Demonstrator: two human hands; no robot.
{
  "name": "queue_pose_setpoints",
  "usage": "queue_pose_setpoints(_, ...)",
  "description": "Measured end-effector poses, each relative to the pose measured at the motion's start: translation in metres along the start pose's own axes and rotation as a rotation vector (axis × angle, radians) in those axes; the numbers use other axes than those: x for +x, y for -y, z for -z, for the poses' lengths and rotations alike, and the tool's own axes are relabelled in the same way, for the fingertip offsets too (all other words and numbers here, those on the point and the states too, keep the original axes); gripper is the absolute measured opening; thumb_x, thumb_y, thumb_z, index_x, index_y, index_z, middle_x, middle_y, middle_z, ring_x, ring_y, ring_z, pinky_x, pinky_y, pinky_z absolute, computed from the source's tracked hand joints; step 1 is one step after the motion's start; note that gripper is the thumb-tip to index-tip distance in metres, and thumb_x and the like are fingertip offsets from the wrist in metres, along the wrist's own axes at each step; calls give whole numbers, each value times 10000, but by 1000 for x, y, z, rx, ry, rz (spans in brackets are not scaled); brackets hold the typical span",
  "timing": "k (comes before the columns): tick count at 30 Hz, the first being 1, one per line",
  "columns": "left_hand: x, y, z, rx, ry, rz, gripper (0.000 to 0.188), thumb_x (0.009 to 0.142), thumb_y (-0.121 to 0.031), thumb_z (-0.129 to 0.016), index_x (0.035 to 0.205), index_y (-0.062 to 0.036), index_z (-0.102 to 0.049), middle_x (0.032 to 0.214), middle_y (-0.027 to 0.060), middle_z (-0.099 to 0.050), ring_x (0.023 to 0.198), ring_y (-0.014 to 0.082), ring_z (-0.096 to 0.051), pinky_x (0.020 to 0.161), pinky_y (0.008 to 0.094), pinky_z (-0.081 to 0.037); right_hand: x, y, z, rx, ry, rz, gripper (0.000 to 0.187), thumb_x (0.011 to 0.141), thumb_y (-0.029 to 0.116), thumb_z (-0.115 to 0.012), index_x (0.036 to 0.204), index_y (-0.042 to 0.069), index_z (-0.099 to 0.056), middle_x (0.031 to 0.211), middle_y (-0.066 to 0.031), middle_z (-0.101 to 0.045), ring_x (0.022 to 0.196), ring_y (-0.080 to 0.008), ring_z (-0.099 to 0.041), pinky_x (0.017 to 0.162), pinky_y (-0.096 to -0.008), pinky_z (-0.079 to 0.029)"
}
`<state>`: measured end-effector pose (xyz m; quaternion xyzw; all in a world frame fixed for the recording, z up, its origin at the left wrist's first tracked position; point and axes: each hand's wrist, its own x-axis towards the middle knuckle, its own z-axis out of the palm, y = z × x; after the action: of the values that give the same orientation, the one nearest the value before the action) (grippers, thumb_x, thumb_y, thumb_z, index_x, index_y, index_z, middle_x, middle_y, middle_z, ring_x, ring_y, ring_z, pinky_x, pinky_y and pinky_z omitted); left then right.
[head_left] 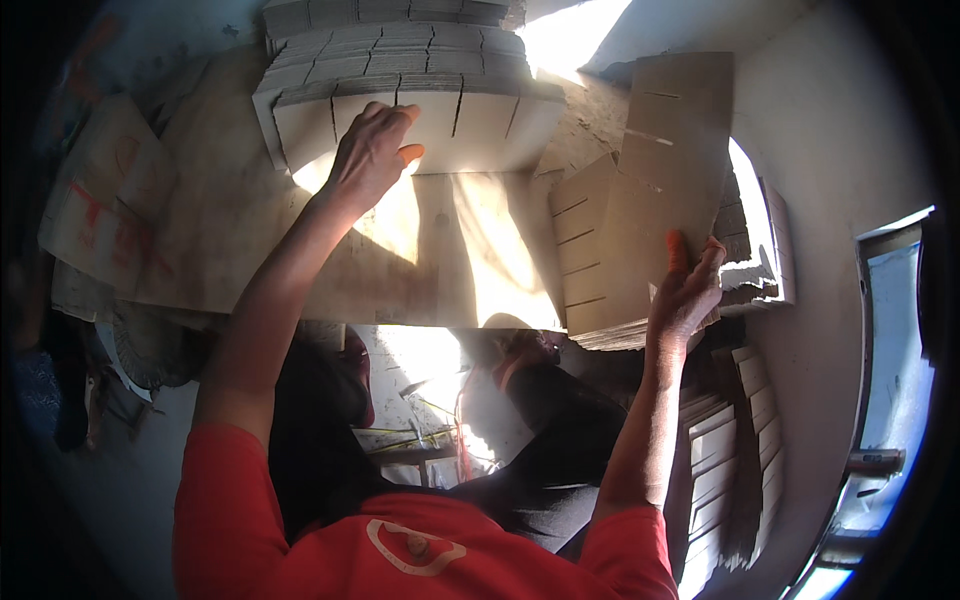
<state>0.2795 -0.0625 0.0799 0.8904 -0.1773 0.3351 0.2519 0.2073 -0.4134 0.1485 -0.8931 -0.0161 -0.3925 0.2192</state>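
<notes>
My right hand [688,290] grips the near right edge of a long brown cardboard strip [676,150] with short slots cut in it. That strip lies slanted over a pile of slotted cardboard sheets [580,250] at the table's right. Farther left, my left hand [375,155] reaches to the front of a row of upright slotted cardboard dividers [430,125]. Its thumb and forefinger are apart with nothing visible between them, and the other fingers are partly hidden. Orange covers sit on the thumb and forefinger of the left hand; an orange tip also shows on the right.
A wooden table [240,270] carries the cardboard, with bright sunlight patches across it. Marked cardboard [100,205] leans at the left. More slotted cardboard stacks [710,480] stand low on the right, beside the wall. Straps or cords [420,438] lie on the floor between my legs.
</notes>
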Motion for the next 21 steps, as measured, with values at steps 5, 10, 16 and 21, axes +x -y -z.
queue_pose_setpoints(5, 55, 7, -63, 179, 158, 9, 579, 662, -136, -779, 1150, 8, -501, 1101, 129, -556, 1079, 269, -476, 893, 424, -388, 4, 22, -30, 162, -28, 50, 321, 873, 53, -623, 1169, -9, -513, 1066, -192, -631, 914, -273, -651, 750, -341, -518)
queue_pose_setpoints(10, 76, 25, -104, 321, 249, -4, 496, 654, -125, -752, 1076, -23, -513, 1039, 116, -533, 1040, 251, -470, 869, 415, -383, 2, 25, -57, 230, -2, -1, 395, 869, 51, -627, 1237, 4, -492, 1102, -187, -625, 967, -269, -639, 800, -331, -522)
queue_pose_setpoints(16, 80, 45, -124, 320, 119, -148, 237, 683, -27, -634, 911, -48, -573, 894, 79, -550, 929, 247, -509, 830, 366, -384, 6, 25, -67, 276, -75, 35, 395, 860, 31, -632, 1233, 18, -504, 1117, -163, -626, 967, -229, -635, 814, -319, -520)
queue_pose_setpoints(21, 71, 34, -116, 228, 2, -252, 179, 673, 7, -605, 835, -56, -561, 848, 64, -568, 881, 238, -509, 799, 350, -384, 1, 19, -71, 324, -78, 5, 387, 857, 10, -630, 1226, 13, -512, 1120, -146, -629, 957, -208, -633, 818, -308, -518)
